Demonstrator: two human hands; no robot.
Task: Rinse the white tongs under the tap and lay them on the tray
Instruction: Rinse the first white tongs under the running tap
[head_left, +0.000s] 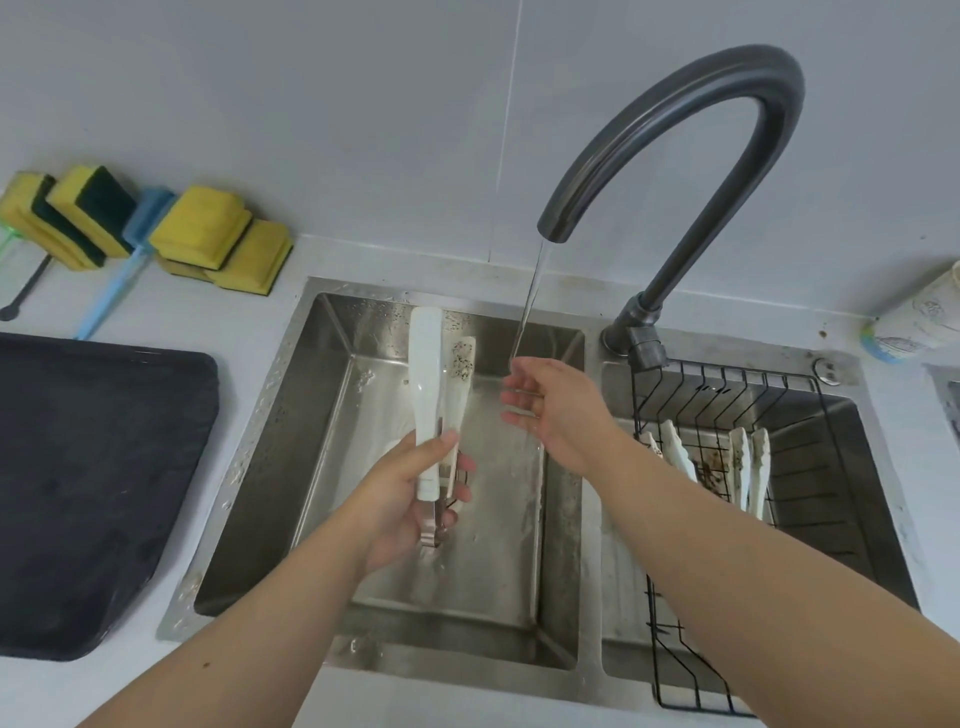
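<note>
My left hand (410, 499) grips the white tongs (430, 384) by their metal handle end over the left sink basin (311, 426). The tongs point away from me, and one blade is speckled with dark bits. A dark curved tap (691, 130) runs a thin stream of water (527, 306). My right hand (550, 402) is held open with fingers spread, and the stream lands on its fingers. The tongs stand to the left of the stream, apart from it. The dark tray (93, 467) lies on the counter at the left.
Several yellow-green sponges (197, 228) and a blue brush (122, 270) lie behind the tray. A black wire rack (727, 395) in the right basin holds more soiled white tongs (748, 467). A white cup (919, 317) lies on its side at the far right.
</note>
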